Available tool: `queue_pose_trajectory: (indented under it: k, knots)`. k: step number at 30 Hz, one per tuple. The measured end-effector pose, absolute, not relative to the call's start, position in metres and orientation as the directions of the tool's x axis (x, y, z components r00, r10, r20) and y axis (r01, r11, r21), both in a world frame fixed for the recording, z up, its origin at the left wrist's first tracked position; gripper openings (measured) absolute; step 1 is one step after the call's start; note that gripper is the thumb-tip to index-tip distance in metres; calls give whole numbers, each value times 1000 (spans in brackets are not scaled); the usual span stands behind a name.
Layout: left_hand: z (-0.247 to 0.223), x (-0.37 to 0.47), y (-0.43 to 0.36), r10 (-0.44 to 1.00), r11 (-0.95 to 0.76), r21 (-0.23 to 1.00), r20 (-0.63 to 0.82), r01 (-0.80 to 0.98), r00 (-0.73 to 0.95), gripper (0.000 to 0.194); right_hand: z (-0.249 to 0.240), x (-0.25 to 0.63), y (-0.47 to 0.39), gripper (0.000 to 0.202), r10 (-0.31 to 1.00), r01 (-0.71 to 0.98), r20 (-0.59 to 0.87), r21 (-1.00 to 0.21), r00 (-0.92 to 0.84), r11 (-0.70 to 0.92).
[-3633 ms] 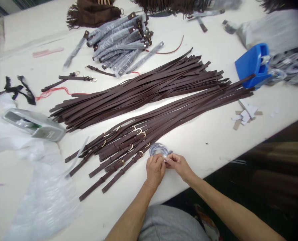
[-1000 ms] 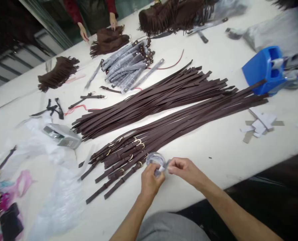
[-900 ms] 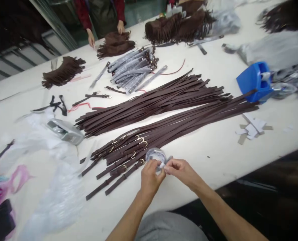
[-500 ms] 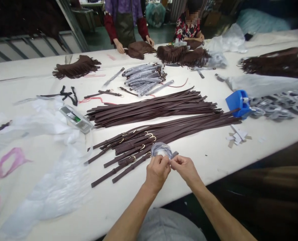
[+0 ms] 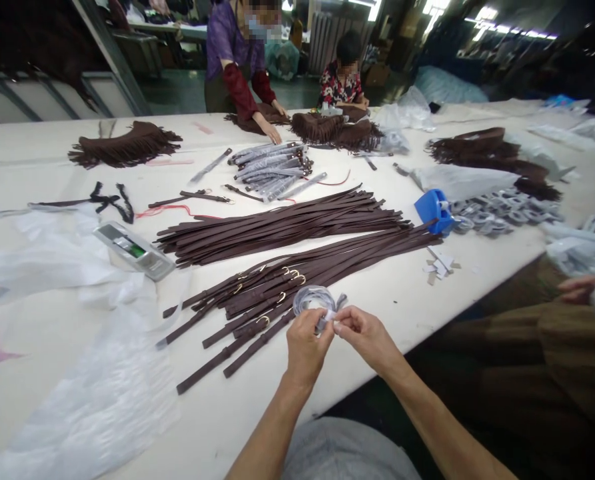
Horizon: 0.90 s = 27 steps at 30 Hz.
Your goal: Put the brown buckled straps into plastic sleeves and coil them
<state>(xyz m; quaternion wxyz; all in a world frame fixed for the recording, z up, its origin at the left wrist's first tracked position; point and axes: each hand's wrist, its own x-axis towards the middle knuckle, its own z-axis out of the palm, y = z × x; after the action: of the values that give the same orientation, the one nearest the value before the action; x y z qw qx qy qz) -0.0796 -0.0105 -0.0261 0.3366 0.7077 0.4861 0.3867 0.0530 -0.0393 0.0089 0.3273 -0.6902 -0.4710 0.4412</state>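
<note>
Left hand [image 5: 305,347] and right hand [image 5: 365,333]: both pinched shut on plastic-wrapped coiled strap [image 5: 317,301]; buckled brown straps [image 5: 257,300] at 10 o'clock, on tabletop [image 5: 407,293].

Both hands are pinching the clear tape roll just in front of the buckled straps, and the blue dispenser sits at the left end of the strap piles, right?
Not quite. The blue dispenser sits at the right end of the strap piles, as the head view shows. The left hand and right hand do pinch the clear tape roll in front of the buckled straps.
</note>
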Motion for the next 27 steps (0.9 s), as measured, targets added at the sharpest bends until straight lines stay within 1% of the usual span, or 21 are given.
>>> queue_pose_trajectory:
  k: [3, 7, 8, 10, 11, 13, 15, 17, 19, 21, 24, 27]
  knots:
    - [-23, -82, -11, 925, -370, 821, 283, 434, 253, 15, 15, 55, -41, 19, 930, 367, -322, -856, 176, -365]
    - [-21, -83, -11, 869, -492, 743, 387, 453, 310, 15, 24, 62, -40, 30, 915, 377, -339, -836, 218, -400]
    - [-20, -83, -11, 861, -504, 740, 395, 445, 319, 15, 25, 63, -40, 32, 914, 378, -343, -834, 216, -402]
    - [-17, -83, -11, 869, -484, 778, 373, 400, 326, 15, 25, 66, -39, 31, 916, 378, -344, -835, 205, -399]
    - [-16, -84, -11, 883, -449, 813, 340, 370, 324, 15, 24, 67, -39, 31, 917, 376, -341, -838, 206, -396]
    - [-12, -85, -11, 919, -330, 891, 229, 311, 320, 16, 21, 69, -40, 31, 916, 363, -336, -844, 217, -395]
    - [-9, -87, -10, 947, -154, 958, 74, 242, 313, 19, 19, 70, -39, 34, 906, 315, -361, -853, 221, -417]
    - [-6, -89, -7, 931, 72, 992, -103, 99, 350, 26, 20, 71, -38, 38, 894, 208, -405, -874, 191, -440]
    - [-5, -89, -4, 869, 315, 944, -248, -93, 428, 32, 23, 72, -36, 42, 902, 67, -415, -903, 117, -424]
    - [-3, -87, -2, 801, 494, 835, -330, -242, 500, 35, 26, 72, -33, 46, 920, -63, -388, -921, 49, -385]
    - [-1, -80, -3, 757, 610, 721, -409, -328, 509, 34, 25, 71, -30, 52, 934, -178, -355, -922, 32, -344]
    - [-4, -75, -7, 752, 638, 711, -493, -296, 437, 35, 14, 68, -31, 54, 941, -216, -337, -922, 37, -321]
